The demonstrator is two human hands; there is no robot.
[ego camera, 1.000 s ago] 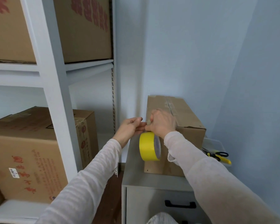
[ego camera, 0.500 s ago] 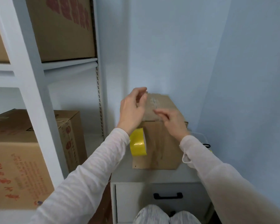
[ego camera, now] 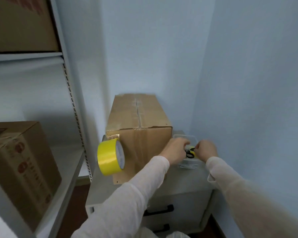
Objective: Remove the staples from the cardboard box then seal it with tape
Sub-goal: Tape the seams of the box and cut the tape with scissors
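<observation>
Over the clear plastic tub (ego camera: 187, 166) just right of the cardboard box (ego camera: 139, 115), your hands meet, knuckles toward you. Your left hand (ego camera: 176, 150) reaches past the box's front right corner with its fingers curled down toward the tub. Your right hand (ego camera: 206, 150) comes in from the other side, its fingers curled too. Between them lie scissors (ego camera: 190, 153) with black and yellow handles. Both hands are at the scissors, but motion blur hides the fingertips, so you cannot tell whether either hand grips them or holds nothing.

The box stands on the grey desk (ego camera: 100, 184), its long side running away from you toward the blue wall. Its flaps are closed, with clear tape along the top seam and down the front face. A yellow tape roll (ego camera: 108, 157) hangs against the box's front left edge, its loose end stuck to the top left corner. Below the desk top are two drawers with black handles (ego camera: 159, 209). To your left a white shelf rack (ego camera: 70, 100) carries other cardboard boxes (ego camera: 22, 167), one with red print on the lower shelf and one above.
</observation>
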